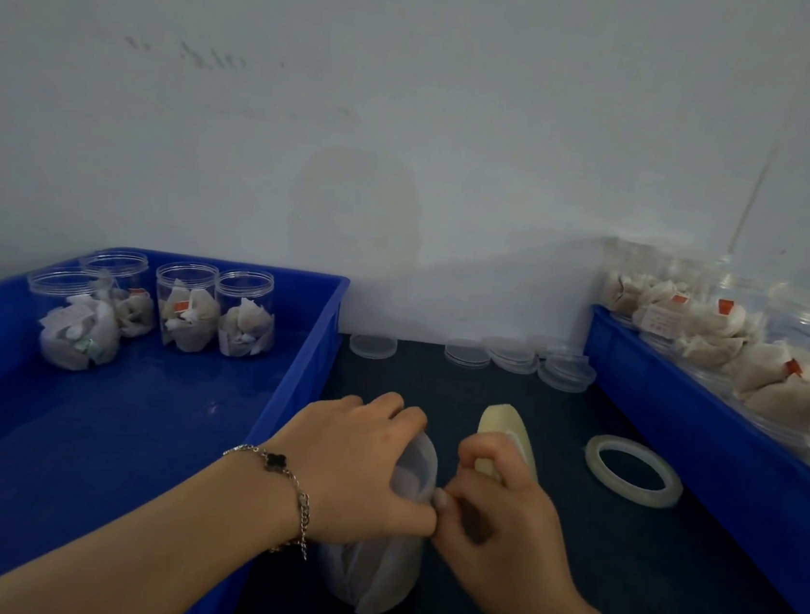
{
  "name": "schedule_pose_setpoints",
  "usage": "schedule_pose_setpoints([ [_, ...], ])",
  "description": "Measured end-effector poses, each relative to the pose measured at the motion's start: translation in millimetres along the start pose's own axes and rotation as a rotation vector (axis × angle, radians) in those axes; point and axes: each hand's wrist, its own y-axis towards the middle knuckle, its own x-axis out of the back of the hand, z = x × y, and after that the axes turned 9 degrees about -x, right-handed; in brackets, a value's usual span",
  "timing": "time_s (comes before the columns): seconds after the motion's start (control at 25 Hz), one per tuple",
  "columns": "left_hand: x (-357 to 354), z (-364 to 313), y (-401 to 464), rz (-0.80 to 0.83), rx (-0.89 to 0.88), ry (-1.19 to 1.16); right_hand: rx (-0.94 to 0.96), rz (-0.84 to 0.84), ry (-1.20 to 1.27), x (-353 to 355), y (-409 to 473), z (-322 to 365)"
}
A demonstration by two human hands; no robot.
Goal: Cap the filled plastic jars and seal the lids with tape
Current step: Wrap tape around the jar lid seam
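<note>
While the jar (pixel 375 576) at bottom centre sits on the dark tabletop (pixel 567 552), its lid (pixel 417 469) looks on already, and taping seems underway. The left hand (pixel 354 467) lies over the top, fingers curled round the lid, thumb at the rim. The right hand (pixel 499 524) touches that thumb, fingers bent round a tape roll (pixel 504 439) and pinching toward the seam; the strip itself is too blurred to tell. A second tape roll (pixel 632 470) lies flat at centre right, untouched. Several loose lids (pixel 518 360) sit in a row at the back of the tabletop, mid-frame. The left blue bin (pixel 307 346) holds four filled jars (pixel 186 307), all apparently uncapped, so plenty left. The right blue bin (pixel 686 389) holds more filled jars (pixel 723 328); capped or sealed, cannot tell. Judged: one jar mid-seal, at least four to go.
</note>
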Motion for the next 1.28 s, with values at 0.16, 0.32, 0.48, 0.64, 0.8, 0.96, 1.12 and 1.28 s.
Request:
schedule_pose_setpoints([
  [0.16, 3, 6, 4, -0.055, 0.052, -0.003, -0.007, 0.046, 0.043, -1, 17, -6],
  [0.32, 6, 17, 7, -0.084, 0.162, 0.09, -0.08, 0.102, 0.005, -16, 40, -7],
  [0.48, 4, 25, 8, -0.084, 0.248, 0.101, -0.075, 0.101, -0.047, -21, 61, -13],
  [0.64, 11, 24, 10, -0.104, 0.309, -0.037, -0.009, 0.1, -0.083, -26, 74, -9],
  [0.8, 24, 18, -5, -0.047, 0.202, -0.542, -0.096, -0.009, -0.303, 5, 98, -47],
  [0.96, 19, 5, -6, -0.066, 0.096, -0.446, -0.149, 0.314, -0.554, 24, 77, -91],
  [1.12, 10, 14, -5, -0.034, 0.129, -0.224, -0.144, 0.351, -0.382, -9, 46, -75],
  [1.28, -1, 22, -3, 0.016, 0.147, -0.167, -0.051, 0.473, -0.506, -26, 22, -79],
])
